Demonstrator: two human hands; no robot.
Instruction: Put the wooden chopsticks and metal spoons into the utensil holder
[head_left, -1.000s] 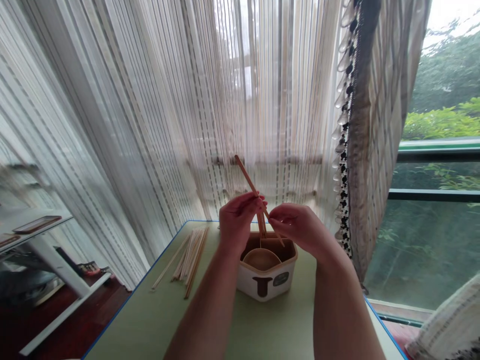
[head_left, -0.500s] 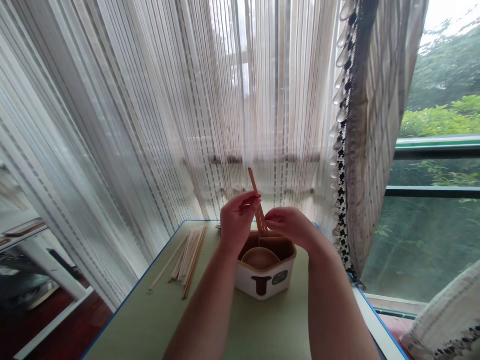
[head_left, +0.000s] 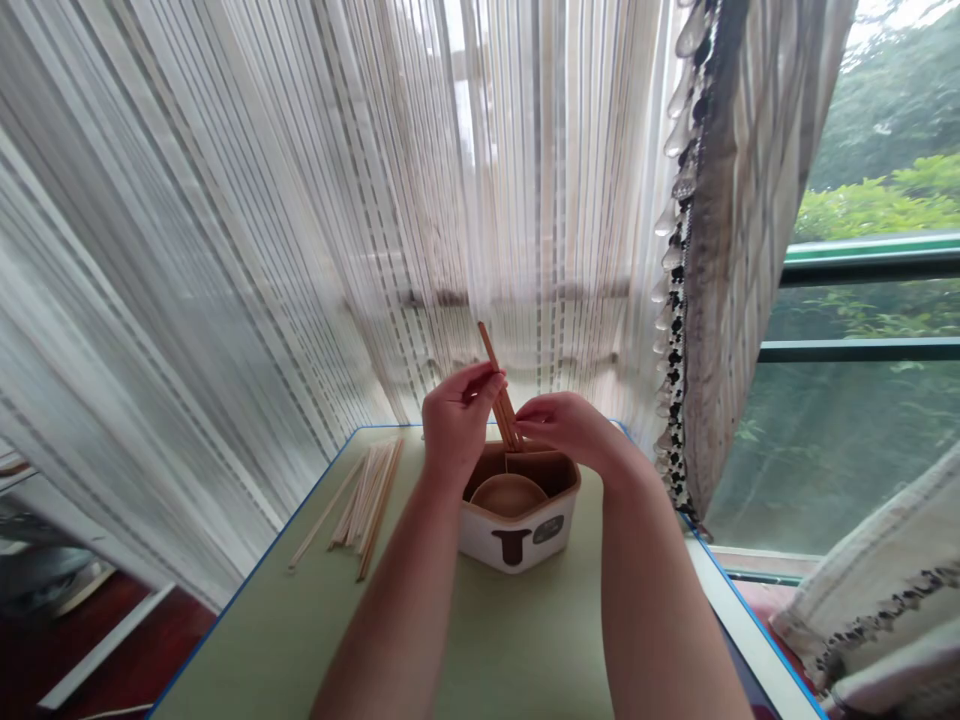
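Brown chopsticks (head_left: 506,420) stand tilted in the back part of a white and brown container (head_left: 525,545). My left hand (head_left: 461,415) pinches one of them near its upper part, and that chopstick sticks up above my fingers. My right hand (head_left: 559,420) is closed at the lower part of the same chopsticks, just above the container's back rim; its fingertips are partly hidden. A brown rounded form (head_left: 510,495) fills the front of the container. To the left, several pale wooden chopsticks (head_left: 367,495) lie in a loose pile.
The pale green table (head_left: 517,640) has a blue edge. Sheer striped curtains (head_left: 300,200) hang right behind it. A heavier curtain (head_left: 727,250) and a window (head_left: 847,430) stand to the right. White furniture (head_left: 105,650) shows at the lower left.
The view has shifted slightly, so everything sits a little higher and further left. Both hands keep their places at the chopsticks over the container.
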